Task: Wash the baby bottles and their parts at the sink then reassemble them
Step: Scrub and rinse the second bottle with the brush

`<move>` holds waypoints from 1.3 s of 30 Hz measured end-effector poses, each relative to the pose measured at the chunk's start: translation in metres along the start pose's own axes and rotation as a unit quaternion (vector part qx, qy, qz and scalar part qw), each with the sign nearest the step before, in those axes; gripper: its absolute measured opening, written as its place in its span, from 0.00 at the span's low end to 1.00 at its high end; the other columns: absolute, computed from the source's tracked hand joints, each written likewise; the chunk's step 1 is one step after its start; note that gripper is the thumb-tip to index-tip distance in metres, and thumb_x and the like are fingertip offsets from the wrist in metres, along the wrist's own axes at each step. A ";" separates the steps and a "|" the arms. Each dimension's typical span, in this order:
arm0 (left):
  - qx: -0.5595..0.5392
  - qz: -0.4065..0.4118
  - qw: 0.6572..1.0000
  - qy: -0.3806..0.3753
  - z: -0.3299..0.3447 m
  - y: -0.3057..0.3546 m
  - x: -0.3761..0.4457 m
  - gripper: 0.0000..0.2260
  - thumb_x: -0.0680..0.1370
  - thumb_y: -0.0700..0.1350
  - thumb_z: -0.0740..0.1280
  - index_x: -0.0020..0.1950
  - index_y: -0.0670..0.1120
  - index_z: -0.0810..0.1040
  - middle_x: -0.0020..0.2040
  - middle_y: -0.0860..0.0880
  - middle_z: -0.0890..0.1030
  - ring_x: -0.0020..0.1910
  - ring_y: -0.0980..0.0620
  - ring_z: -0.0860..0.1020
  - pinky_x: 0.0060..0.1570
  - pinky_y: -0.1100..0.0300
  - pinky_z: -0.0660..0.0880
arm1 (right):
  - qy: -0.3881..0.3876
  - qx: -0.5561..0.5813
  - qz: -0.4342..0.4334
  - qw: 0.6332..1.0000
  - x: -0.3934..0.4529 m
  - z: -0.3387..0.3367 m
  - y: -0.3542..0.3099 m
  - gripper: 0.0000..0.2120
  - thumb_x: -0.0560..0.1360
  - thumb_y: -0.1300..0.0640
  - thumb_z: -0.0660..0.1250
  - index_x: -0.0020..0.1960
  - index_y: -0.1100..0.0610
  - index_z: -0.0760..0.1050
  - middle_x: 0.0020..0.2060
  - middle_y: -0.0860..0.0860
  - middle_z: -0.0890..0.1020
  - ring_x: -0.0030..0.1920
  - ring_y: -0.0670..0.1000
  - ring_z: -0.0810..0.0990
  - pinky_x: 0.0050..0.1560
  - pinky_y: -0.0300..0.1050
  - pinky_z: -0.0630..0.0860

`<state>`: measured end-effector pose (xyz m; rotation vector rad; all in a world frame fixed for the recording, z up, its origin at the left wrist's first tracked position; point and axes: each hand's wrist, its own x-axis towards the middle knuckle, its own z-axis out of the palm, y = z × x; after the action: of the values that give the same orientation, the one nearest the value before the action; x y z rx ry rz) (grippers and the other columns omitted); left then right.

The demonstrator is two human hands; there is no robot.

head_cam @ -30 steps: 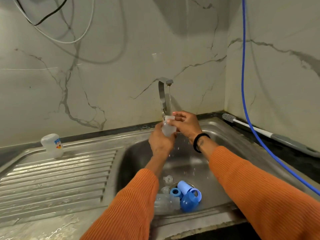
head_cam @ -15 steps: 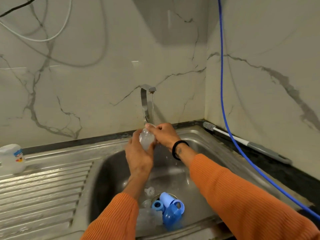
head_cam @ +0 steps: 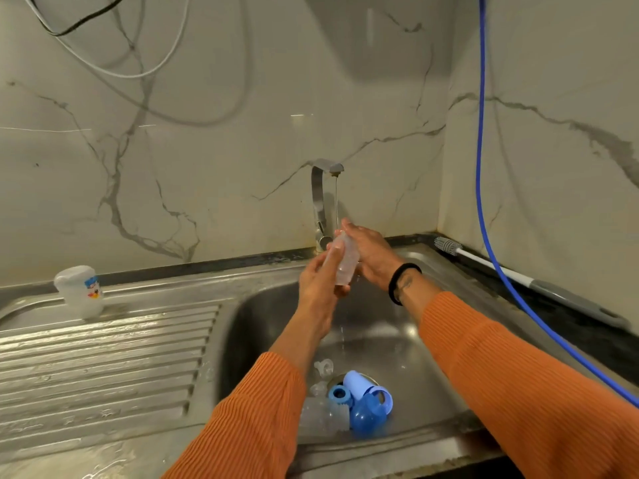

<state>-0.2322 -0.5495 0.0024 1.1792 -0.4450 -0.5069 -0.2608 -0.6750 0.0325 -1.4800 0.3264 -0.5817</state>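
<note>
A person holds a clear bottle under a thin stream from the tap.

The left hand (head_cam: 320,281) curls its fingers round the clear bottle (head_cam: 345,262) from the near side, while the right hand (head_cam: 371,252) lies against its far side with fingers fairly straight, tips up by the water. The tap (head_cam: 323,198) stands just behind both hands. Below the wrists, near the drain of the sink (head_cam: 432,344), lie blue bottle parts (head_cam: 363,399) and clear pieces (head_cam: 323,414). Well to the left of the left hand, another bottle (head_cam: 79,292) stands on the drainboard (head_cam: 103,357).
</note>
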 end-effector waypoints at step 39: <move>-0.250 -0.109 0.930 0.247 -0.073 0.035 -0.010 0.27 0.83 0.58 0.64 0.73 0.41 0.68 0.64 0.39 0.76 0.54 0.39 0.80 0.54 0.47 0.82 | 0.037 -0.628 -0.026 0.777 -0.069 -0.040 -0.057 0.10 0.76 0.65 0.71 0.52 0.53 0.83 0.43 0.52 0.85 0.41 0.52 0.82 0.42 0.46 0.78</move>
<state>-0.1937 -0.4783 0.0120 0.8177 0.2475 -0.4553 -0.3487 -0.6702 0.0755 -2.7672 0.8389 -0.4497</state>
